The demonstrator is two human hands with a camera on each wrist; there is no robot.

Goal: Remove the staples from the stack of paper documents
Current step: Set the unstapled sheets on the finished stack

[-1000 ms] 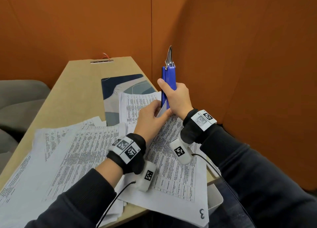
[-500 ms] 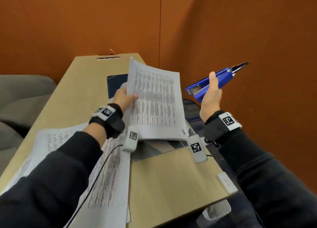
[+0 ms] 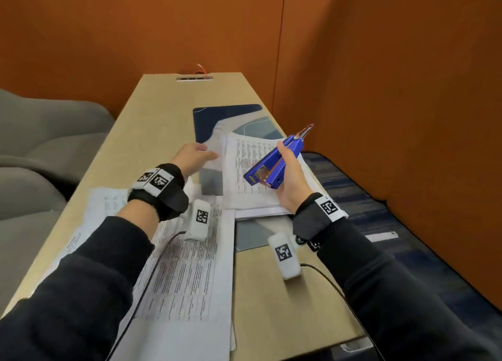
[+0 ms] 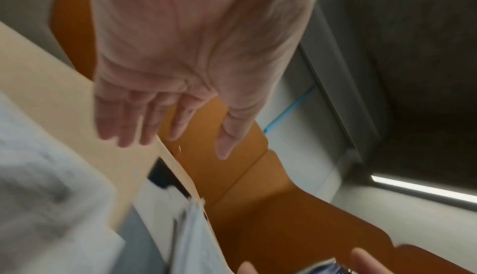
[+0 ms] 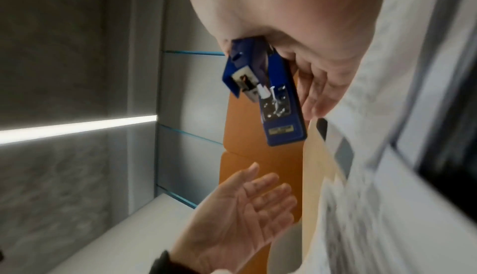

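the right hand [image 3: 292,180] is clenched round one blue metal stapler-style staple remover [image 3: 274,163], held above the bench with its silver tip pointing up and away. the left hand [image 3: 193,157] is released, fingers straight and spread, holding nothing, hovering just beside the stack of printed white paper documents [image 3: 252,168] lying on the light wooden bench [image 3: 163,121]. a second spread of printed sheets [image 3: 187,273] is seen nearer, under the left forearm.

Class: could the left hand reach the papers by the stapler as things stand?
Probably yes. The left hand is open, holds nothing and hovers beside the papers, with nothing between; the right hand holds the stapler above them.
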